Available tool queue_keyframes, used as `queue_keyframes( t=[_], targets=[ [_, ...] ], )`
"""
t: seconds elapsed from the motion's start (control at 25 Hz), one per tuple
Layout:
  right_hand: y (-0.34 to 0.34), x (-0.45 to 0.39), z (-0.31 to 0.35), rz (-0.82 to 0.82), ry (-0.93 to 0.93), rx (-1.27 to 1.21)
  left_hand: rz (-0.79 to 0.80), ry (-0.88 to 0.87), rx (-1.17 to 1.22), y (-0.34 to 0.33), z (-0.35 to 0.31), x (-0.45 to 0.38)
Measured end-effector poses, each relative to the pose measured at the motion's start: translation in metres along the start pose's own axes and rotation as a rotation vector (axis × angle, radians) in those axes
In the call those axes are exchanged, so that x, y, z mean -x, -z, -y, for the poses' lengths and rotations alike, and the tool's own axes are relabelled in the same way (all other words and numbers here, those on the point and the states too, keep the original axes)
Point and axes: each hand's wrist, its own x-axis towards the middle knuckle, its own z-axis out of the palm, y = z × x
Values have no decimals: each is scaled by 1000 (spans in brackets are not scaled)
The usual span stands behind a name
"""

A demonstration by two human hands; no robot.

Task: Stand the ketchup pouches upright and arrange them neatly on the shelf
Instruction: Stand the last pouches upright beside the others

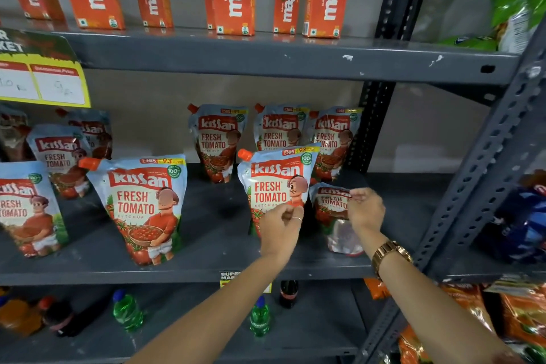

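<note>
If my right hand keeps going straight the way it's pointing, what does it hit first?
Your right hand points up and left into the shelf. It is already at the small tilted red-and-blue ketchup pouch; past that, probably the upright pouch at the back right, though depth is unclear.

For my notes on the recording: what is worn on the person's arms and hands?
Both forearms are bare, with no sleeves in view. The left hand wears a thin, pale metal ring on one finger. The right hand has no ring that I can see; its wrist carries a gold-coloured metal watch with a link band.
</note>
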Motion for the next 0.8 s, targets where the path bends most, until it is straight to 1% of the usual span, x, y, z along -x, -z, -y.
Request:
queue_keyframes(
  t=[0.08,0.16,0.28,0.36,0.44,0.56,0.6,0.72,0.8],
  targets=[
    [6,-9,-11,52,-91,68,88,26,-48,-20,-7,2],
    [11,-16,-20,131,-156,121,151,107,-105,-41,-10,0],
    [17,-23,-25,259,-242,88,222,222,-95,-69,-7,-5],
    [16,-28,-28,312,-300,31,195,306,-54,-82,-3,-12],
    [12,-34,-34,351,-339,-20,149,434,1,-94,1,-22],
    [10,-43,-40,342,-461,-151,145,621,153,-104,5,-33],
    [11,-44,-41,337,-500,-189,148,649,196,-105,5,-36],
    [13,-46,-41,398,-593,-270,162,705,238,-105,5,-44],
    [16,-50,-43,443,-660,-286,205,755,271,-103,5,-49]
  ],
)
